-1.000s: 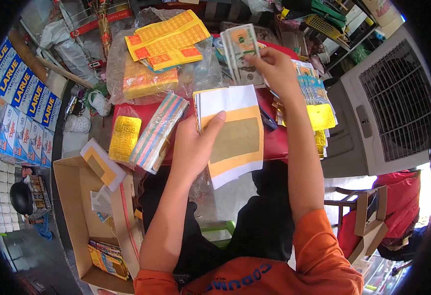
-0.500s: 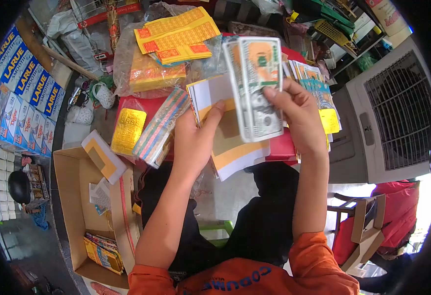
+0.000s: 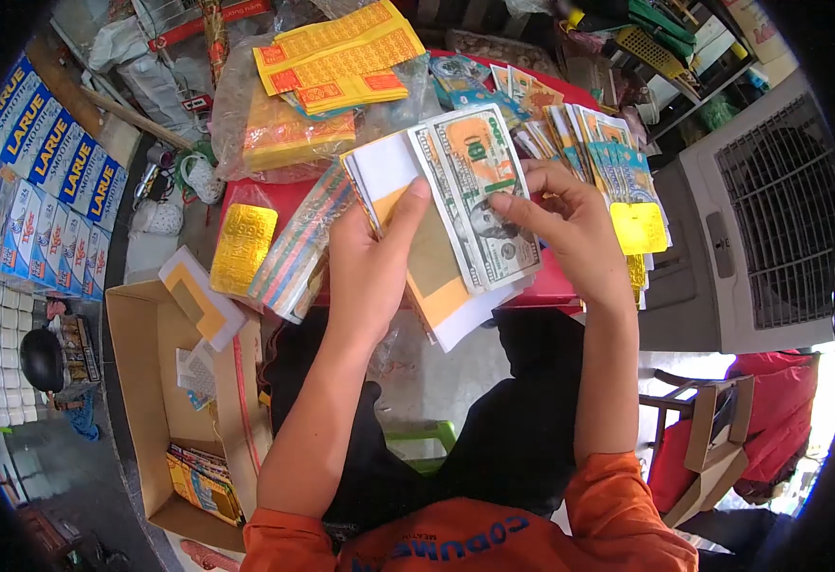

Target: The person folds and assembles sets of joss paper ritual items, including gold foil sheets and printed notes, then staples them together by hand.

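My left hand (image 3: 375, 253) grips a stack of white paper sheets (image 3: 437, 272), each with an orange and gold block, thumb on top. In my right hand (image 3: 570, 224) are a few dollar-style paper notes (image 3: 489, 205), pinched between thumb and fingers and lying over the right part of the stack. Left of my left hand is a plastic-wrapped striped bundle (image 3: 303, 253), beside a gold ingot-like block (image 3: 245, 250). Just right of my right hand lie fanned paper notes (image 3: 618, 167) and another gold block (image 3: 639, 229).
Yellow printed paper strips (image 3: 341, 57) lie on plastic-wrapped packs at the back of the red table (image 3: 556, 276). An open cardboard box (image 3: 136, 381) stands on the left, holding papers. Beer cartons (image 3: 55, 162) are stacked far left; an air cooler (image 3: 770, 229) stands right.
My right hand has brought the dollar-style notes down and leftward onto the paper stack, tilting them. The stack in my left hand has turned slightly.
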### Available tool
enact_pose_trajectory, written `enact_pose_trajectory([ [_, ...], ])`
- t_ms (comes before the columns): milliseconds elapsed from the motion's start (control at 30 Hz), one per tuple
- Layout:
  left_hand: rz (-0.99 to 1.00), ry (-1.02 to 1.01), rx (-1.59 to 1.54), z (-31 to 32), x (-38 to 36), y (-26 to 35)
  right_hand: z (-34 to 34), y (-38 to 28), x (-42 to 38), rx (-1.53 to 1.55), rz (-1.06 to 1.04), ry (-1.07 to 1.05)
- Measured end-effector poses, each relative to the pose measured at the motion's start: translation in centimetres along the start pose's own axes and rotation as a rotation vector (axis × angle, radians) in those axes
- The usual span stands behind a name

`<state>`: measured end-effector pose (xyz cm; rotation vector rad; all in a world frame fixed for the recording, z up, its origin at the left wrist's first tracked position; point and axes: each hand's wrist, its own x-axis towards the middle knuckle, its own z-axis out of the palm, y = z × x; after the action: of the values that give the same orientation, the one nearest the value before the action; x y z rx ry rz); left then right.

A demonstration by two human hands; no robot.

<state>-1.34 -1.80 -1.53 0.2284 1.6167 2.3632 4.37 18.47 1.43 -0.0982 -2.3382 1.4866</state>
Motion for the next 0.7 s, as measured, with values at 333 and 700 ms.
enact_pose_trajectory([
  [333, -0.002, -0.029, 0.032, 0.3, 0.0, 0.2, -0.8, -1.7, -0.3, 0.161, 0.246, -0.112],
  [700, -0.093, -0.089, -0.196, -0.1, 0.1, 0.4, -0.4, -1.3, -0.1, 0.205, 0.265, -0.035],
])
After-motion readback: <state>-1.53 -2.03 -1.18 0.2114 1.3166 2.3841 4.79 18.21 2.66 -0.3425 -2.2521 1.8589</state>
